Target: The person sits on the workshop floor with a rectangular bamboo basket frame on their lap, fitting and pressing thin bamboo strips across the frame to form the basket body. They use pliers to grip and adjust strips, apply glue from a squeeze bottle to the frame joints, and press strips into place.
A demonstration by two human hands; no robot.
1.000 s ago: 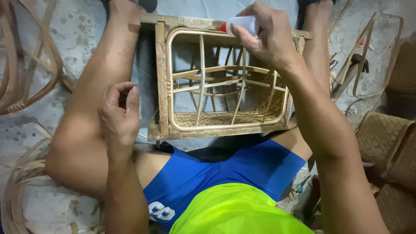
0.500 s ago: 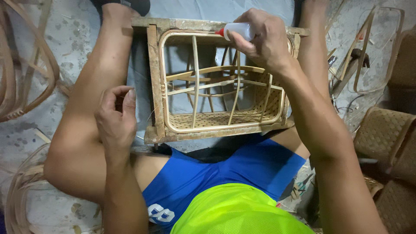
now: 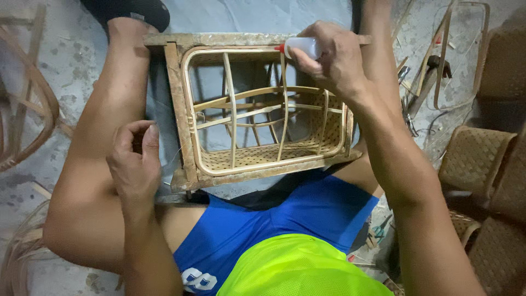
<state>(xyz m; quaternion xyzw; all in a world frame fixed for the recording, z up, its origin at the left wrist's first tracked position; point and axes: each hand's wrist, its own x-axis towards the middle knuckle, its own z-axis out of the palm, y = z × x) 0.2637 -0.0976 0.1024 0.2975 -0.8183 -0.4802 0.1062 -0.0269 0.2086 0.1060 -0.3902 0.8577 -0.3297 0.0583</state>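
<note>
A rattan basket frame (image 3: 257, 159) in a wooden mould lies between my legs on the floor. My right hand (image 3: 334, 57) grips a small white squeeze bottle (image 3: 303, 46) with a red tip, held against the frame's far rim. My left hand (image 3: 134, 161) hovers over my left thigh beside the frame's left edge, fingers curled loosely with nothing visible in them. Thin cane ribs cross the inside of the frame over a woven bottom.
Woven baskets (image 3: 476, 159) stand stacked at the right. Bent cane hoops (image 3: 27, 109) lie at the left, loose cane strips (image 3: 22, 252) at the lower left. Tools and a cane frame (image 3: 438, 66) lie on the concrete floor at the upper right.
My right hand has kept the bottle at the frame's far rim, shifting slightly along it. My left hand has stayed curled beside the left edge.
</note>
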